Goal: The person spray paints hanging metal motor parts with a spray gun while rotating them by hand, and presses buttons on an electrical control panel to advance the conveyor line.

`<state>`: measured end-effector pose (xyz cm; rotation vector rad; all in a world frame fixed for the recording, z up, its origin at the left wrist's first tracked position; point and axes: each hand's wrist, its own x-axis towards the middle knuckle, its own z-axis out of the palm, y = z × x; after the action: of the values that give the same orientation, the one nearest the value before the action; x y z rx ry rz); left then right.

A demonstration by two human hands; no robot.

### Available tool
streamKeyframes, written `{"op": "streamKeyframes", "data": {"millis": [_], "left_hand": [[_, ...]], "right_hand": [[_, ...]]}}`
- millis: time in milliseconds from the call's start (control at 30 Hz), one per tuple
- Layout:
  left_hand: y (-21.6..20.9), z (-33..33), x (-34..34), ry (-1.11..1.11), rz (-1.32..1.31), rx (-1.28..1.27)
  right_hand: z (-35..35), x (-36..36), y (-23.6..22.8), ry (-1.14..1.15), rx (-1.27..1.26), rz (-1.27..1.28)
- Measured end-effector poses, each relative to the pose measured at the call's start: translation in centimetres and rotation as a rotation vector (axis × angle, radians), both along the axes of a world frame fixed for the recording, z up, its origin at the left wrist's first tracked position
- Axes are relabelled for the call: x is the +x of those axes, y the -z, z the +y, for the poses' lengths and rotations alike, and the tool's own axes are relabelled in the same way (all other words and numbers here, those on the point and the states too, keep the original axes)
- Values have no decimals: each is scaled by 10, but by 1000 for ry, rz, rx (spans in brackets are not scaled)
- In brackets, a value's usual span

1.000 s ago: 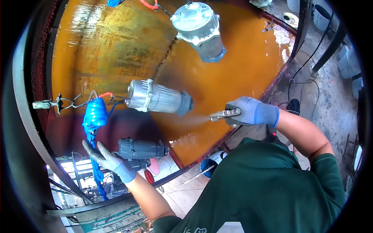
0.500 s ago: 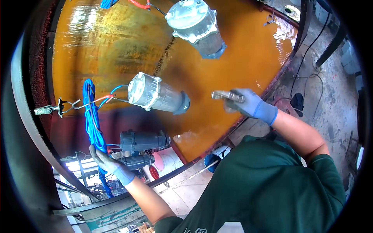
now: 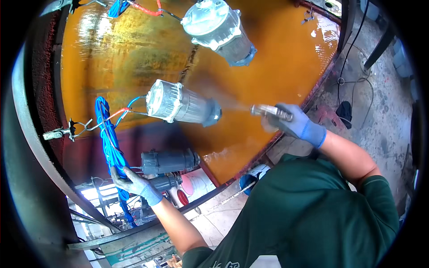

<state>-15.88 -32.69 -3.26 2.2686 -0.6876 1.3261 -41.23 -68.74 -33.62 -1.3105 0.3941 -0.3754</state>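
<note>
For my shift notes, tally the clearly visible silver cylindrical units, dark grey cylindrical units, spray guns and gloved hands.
Silver cylindrical units: 2
Dark grey cylindrical units: 2
Spray guns: 1
Gloved hands: 2
Total: 7

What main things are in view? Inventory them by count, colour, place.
Large housings: two, silver-grey, centre and top
Dark cylinders: two, dark grey, below centre-left
Cable bundles: two, blue, left and top left
Panel: one, orange-brown, behind housings
Buckets: at least two, blue-white and pink-white, lower centre
Spray gun: one, silver, right of centre
Shirt: one, dark green, lower right
Left hand: one, grey-blue glove, at lower cable bundle
Right hand: one, grey-blue glove, gripping spray gun
</note>
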Motion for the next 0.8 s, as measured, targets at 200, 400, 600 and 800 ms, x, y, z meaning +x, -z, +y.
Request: {"op": "streamKeyframes", "data": {"millis": [200, 400, 600, 800], "left_hand": [[4, -13, -11, -27, -49, 58], [8, -9, -8, -73, -104, 117], [7, -10, -4, -28, -96, 132], [0, 15, 15, -68, -61, 102]], "right_hand": [[-6, -16, -28, -184, -42, -42], [-7, -18, -28, -267, -246, -173], [-5, -10, -38, -61, 16, -43], [-4, -16, -39, -260, -213, -73]]}}
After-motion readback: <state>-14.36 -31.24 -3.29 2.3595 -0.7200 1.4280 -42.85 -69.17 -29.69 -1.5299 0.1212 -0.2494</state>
